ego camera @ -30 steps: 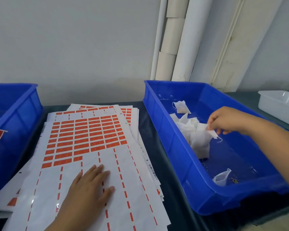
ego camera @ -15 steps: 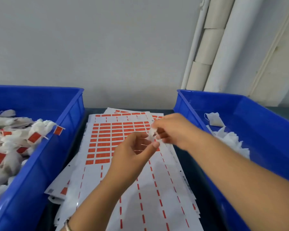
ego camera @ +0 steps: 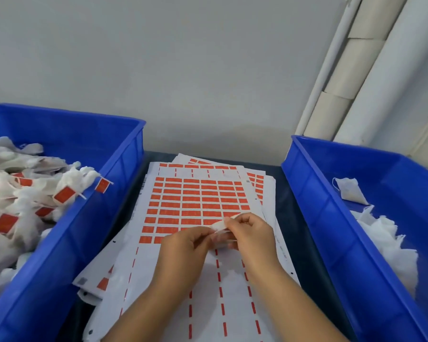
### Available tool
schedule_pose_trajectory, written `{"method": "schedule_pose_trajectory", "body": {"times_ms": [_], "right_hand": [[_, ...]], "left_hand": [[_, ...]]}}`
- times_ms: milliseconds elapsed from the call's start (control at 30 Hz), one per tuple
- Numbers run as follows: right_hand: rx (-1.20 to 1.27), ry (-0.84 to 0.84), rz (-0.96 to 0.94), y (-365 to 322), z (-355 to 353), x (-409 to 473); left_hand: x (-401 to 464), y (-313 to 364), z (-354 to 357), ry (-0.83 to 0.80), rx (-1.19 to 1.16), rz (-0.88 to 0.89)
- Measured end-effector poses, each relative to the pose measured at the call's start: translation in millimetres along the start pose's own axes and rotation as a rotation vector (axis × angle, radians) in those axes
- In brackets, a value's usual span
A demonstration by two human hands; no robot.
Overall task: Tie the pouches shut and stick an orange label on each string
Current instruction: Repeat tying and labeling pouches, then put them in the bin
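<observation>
A small white pouch (ego camera: pixel 223 224) is held between both hands above the label sheets. My left hand (ego camera: pixel 183 253) pinches its lower left part, and my right hand (ego camera: pixel 251 234) grips its right side with curled fingers; most of the pouch is hidden by them. Under the hands lies a stack of white sheets with rows of orange labels (ego camera: pixel 195 201). The blue bin on the right (ego camera: pixel 314 193) holds loose white pouches (ego camera: pixel 381 233). The blue bin on the left (ego camera: pixel 124 166) is piled with tied pouches carrying orange labels (ego camera: pixel 22 193).
The bins and sheets sit on a dark table (ego camera: pixel 289 218) against a pale wall. White pipes (ego camera: pixel 371 70) run up the wall at the back right. Narrow strips of table show between the sheets and each bin.
My right hand took a pouch from the right bin and brought it over the label sheets. My left hand lifted off the sheets and joined it on the pouch. The view swung left.
</observation>
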State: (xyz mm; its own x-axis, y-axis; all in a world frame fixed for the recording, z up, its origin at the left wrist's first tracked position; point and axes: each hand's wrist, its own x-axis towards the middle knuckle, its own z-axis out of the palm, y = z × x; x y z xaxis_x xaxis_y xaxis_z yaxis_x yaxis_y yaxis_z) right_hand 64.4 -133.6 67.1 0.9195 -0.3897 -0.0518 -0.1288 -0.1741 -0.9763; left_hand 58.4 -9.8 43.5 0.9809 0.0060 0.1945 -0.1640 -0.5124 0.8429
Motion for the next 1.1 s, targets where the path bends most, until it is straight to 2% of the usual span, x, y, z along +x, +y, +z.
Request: {"method": "schedule_pose_trajectory", "body": {"times_ms": [67, 133, 200, 267, 433, 500, 667, 767, 933, 1100], "right_hand": [[0.001, 0.087, -0.132, 6.8, -2.6, -2.2], [-0.069, 0.130, -0.387, 12.1, -5.4, -6.4], [-0.283, 0.091, -0.709, 20.0, -6.5, -8.5], [-0.436, 0.029, -0.850, 29.5, -2.5, -8.7], [-0.379, 0.003, -0.762, 27.5, 0.5, -8.5], [-0.317, -0.003, -0.780, 29.4, -2.7, -7.4], [-0.310, 0.103, -0.842, 30.4, -6.4, -11.6], [-0.316, -0.059, -0.701, 25.7, -4.2, -17.6], [-0.293, -0.513, -0.241, 26.0, -3.7, -21.5], [-0.306, -0.708, -0.152, 19.1, -8.4, -17.3]], "left_hand": [[-0.9, -1.1, -2.1, 0.002, 0.044, 0.021], [-1.1, -0.3, -3.8, 0.010, 0.061, 0.023], [-1.3, 0.5, -3.4, 0.009, 0.073, 0.032], [-3.5, 2.9, -2.8, -0.001, 0.084, 0.062], [-6.5, 4.0, -4.1, 0.058, 0.126, 0.090], [-5.7, 4.6, -4.4, 0.092, 0.146, 0.072], [0.0, 3.6, -14.0, 0.256, 0.137, 0.032], [3.9, 0.3, -19.1, 0.323, 0.102, 0.000], [5.6, -6.8, -21.1, 0.327, 0.019, -0.047], [9.9, -8.9, -20.8, 0.356, -0.061, -0.085]]}}
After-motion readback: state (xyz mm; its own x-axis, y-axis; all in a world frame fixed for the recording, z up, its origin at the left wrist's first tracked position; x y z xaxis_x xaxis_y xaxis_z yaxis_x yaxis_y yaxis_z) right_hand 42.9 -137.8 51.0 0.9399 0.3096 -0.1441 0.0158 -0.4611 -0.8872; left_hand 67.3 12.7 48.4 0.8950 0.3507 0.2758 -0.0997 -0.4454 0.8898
